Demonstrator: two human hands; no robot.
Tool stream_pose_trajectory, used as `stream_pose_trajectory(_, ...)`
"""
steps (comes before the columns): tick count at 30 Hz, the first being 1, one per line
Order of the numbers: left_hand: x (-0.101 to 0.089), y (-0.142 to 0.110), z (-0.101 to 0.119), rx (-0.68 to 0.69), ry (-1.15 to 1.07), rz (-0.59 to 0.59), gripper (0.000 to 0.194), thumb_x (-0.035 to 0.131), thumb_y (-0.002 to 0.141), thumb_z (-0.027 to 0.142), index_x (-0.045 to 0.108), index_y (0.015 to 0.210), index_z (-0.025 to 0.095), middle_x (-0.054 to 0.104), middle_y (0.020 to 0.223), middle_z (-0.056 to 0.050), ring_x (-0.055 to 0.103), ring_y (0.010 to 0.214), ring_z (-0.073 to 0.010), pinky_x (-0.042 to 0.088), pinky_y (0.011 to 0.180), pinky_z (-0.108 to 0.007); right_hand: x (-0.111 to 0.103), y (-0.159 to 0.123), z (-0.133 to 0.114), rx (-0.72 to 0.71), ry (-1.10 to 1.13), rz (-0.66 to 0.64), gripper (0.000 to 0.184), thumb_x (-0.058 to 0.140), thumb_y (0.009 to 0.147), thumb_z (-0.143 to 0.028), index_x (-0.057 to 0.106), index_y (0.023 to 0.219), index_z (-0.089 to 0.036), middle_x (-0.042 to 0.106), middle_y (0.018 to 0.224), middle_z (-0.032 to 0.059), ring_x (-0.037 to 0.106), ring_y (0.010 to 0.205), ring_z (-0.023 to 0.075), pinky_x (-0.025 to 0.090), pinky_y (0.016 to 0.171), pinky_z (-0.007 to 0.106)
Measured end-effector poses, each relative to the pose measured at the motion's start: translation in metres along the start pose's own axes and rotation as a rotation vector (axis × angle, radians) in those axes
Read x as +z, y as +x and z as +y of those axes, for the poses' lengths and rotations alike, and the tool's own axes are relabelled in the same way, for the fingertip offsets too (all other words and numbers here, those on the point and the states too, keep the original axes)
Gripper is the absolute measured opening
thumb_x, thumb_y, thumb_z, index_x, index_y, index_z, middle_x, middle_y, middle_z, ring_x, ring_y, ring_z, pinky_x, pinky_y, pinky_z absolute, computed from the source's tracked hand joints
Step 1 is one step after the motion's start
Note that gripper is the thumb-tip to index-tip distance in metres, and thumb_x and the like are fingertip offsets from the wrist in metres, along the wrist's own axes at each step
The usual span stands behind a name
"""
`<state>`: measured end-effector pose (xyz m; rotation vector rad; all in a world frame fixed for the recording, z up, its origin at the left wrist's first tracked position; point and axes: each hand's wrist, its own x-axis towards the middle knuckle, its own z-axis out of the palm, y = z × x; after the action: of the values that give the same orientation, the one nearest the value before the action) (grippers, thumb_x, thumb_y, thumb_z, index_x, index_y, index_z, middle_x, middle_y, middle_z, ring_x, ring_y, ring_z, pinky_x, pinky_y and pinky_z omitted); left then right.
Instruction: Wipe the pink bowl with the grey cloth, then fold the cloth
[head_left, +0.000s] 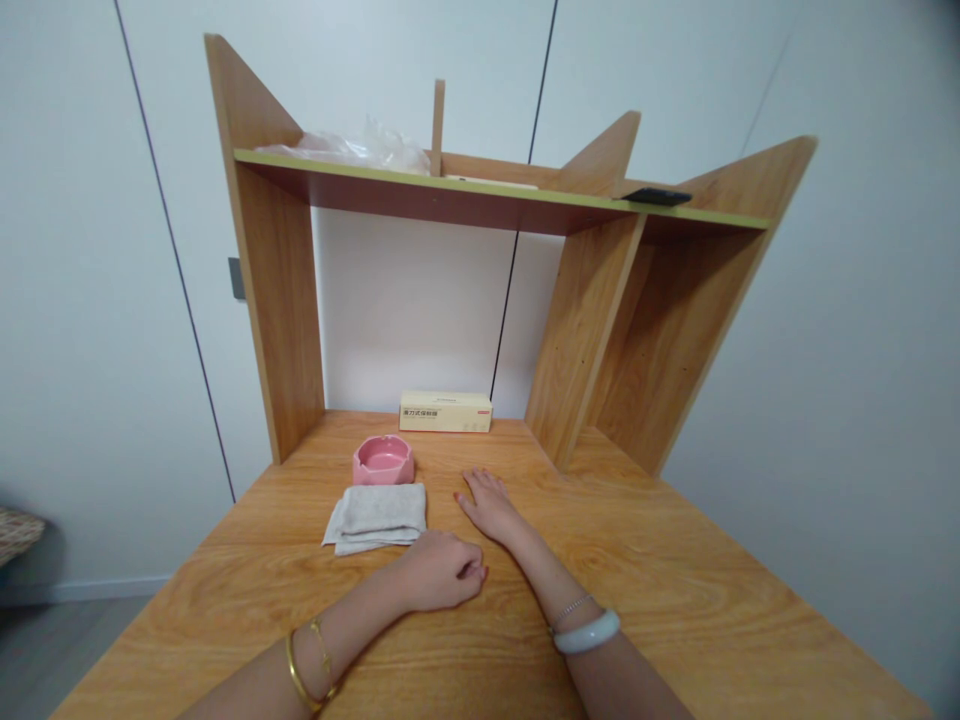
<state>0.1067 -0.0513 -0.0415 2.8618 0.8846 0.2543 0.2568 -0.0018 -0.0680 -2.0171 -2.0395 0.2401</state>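
My left hand [442, 571] rests on the wooden desk, its fingers curled into a loose fist with nothing showing in it. Just beyond its knuckles lies a folded grey cloth [381, 513]. Behind the cloth sits a pink faceted ashtray-like dish [384, 462], with nothing visible inside. To the right, my right hand [489, 504] lies palm down on the desk, fingers spread, holding nothing. A cream cling film box [445, 412] stands lengthwise at the back, beyond my right fingertips and apart from them.
A wooden shelf unit [589, 340] rises from the back of the desk [675, 590]. On its upper board are a clear plastic bag [360, 148] at left and a flat black object [658, 196] at right. Pale wall panels stand behind.
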Motion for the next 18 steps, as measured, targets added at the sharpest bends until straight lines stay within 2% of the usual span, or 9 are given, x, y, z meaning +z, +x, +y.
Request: stream_pose_trajectory(18,0.0016,0.0009,-0.0014,-0.005,-0.016,-0.018,0.024,0.043,0.082,0.028,0.061,0.071,0.018,0.065,0.065,-0.003,0.056,0.058,-0.0137,0.033,0.05,-0.021,0.0006,-0.0006,-0.0002,0.001,-0.02,0.011,0.054,0.033,0.086,-0.041,0.035,0.132,-0.012,0.03,0.139,0.014,0.021,0.13,0.0269,0.017,0.102,0.042)
